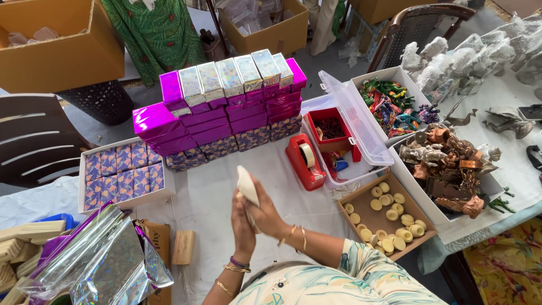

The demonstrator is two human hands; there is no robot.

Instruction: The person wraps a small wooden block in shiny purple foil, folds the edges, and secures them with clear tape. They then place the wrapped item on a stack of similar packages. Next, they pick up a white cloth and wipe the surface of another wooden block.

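Note:
Both my hands meet over the white-covered table (pixel 209 197), pressed together around a small cream-white object (pixel 247 184) that sticks up above my fingers. My left hand (pixel 243 226) is upright on the near side, wearing bracelets at the wrist. My right hand (pixel 265 214) closes against it from the right, also with bangles. What the pale object is cannot be told. A red tape dispenser (pixel 304 161) stands just beyond my hands.
Stacked shiny purple gift boxes (pixel 226 107) fill the table's back. A white tray of purple boxes (pixel 121 172) sits left, foil wrapping sheets (pixel 96 260) near left. Right: clear plastic box (pixel 350 130), tray of cream rolls (pixel 387 217), boxes of metal figurines (pixel 446 164).

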